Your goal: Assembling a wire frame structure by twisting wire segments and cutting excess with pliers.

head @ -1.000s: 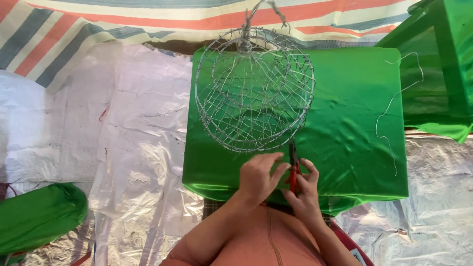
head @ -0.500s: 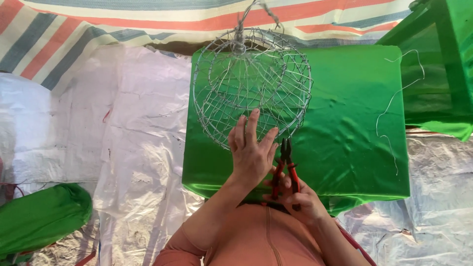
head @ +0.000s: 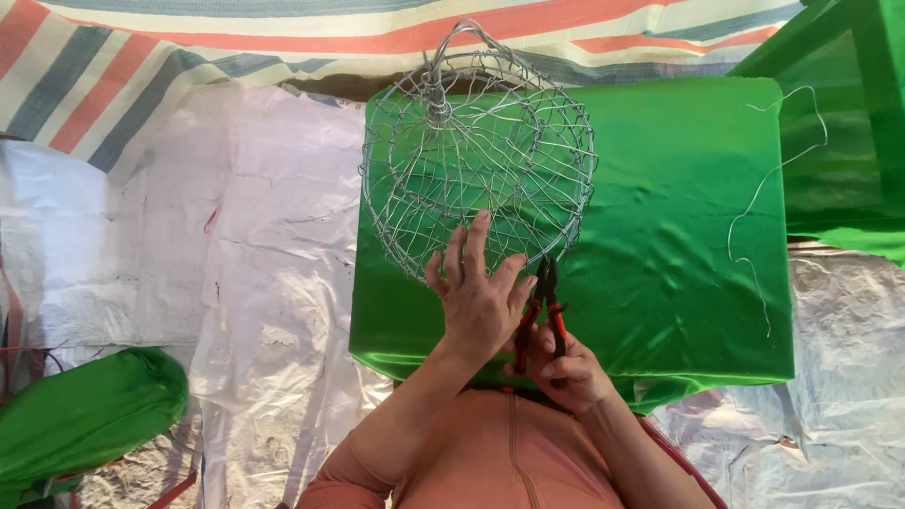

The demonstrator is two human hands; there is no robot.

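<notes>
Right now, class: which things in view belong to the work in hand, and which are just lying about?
In hand:
wire basket, left hand on its rim
pliers, held by right hand
green table under the basket

Lying about:
loose wire
plastic sheet
striped tarp

Wire basket [head: 476, 151] on the table [head: 660, 188], far-left part. Left hand [head: 476, 297] at the basket's near edge; right hand [head: 566, 368] with pliers [head: 542, 306] just right. Loose wire [head: 768, 179] lies far right.

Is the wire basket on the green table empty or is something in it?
Empty: through the wire basket only the green table shows.
</notes>
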